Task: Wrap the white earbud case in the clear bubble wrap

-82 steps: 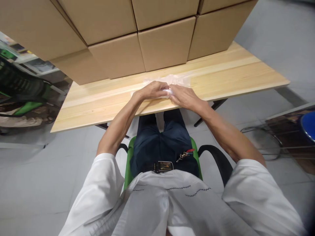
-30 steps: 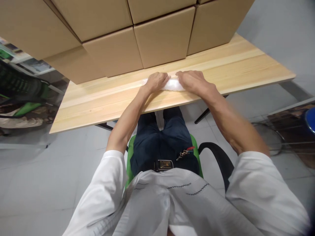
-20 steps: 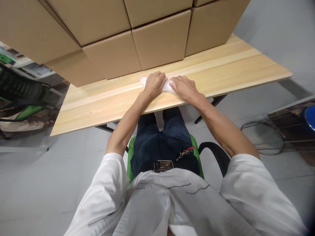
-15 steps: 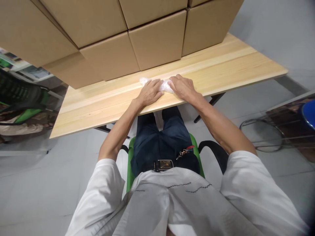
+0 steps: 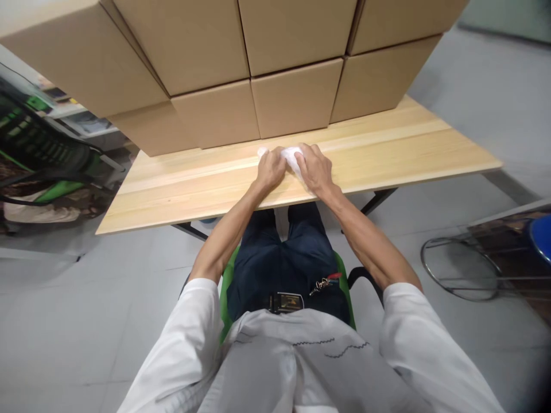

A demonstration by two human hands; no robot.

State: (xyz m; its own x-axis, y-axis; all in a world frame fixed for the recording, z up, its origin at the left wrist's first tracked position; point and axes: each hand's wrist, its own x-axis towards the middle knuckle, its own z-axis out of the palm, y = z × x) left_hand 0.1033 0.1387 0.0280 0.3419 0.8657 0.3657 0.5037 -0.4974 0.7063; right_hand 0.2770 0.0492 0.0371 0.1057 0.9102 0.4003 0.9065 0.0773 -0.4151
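Note:
A crumpled, whitish, partly see-through wrap point(image 5: 293, 158) lies low over the wooden table point(image 5: 206, 189), near its front edge. It looks like thin plastic or bubble wrap, and whatever may be inside it is hidden. My left hand point(image 5: 271, 167) is closed round its left part, with a small white end poking out beyond the fingers. On the right part my right hand point(image 5: 316, 166) is closed as well, thumb toward the middle. Between the two hands a short stretch of the wrap shows.
Cardboard boxes point(image 5: 297, 100) are stacked along the table's back, just beyond my hands. A dark chair with green parts point(image 5: 38, 143) stands at the left. On the right floor are a round metal stool frame point(image 5: 460, 295) and a blue round seat point(image 5: 541, 235).
My hands have gone from lying flatter over the wrap to curling tightly round it, bunching it up closer together. The camera view has tilted, showing more of the boxes.

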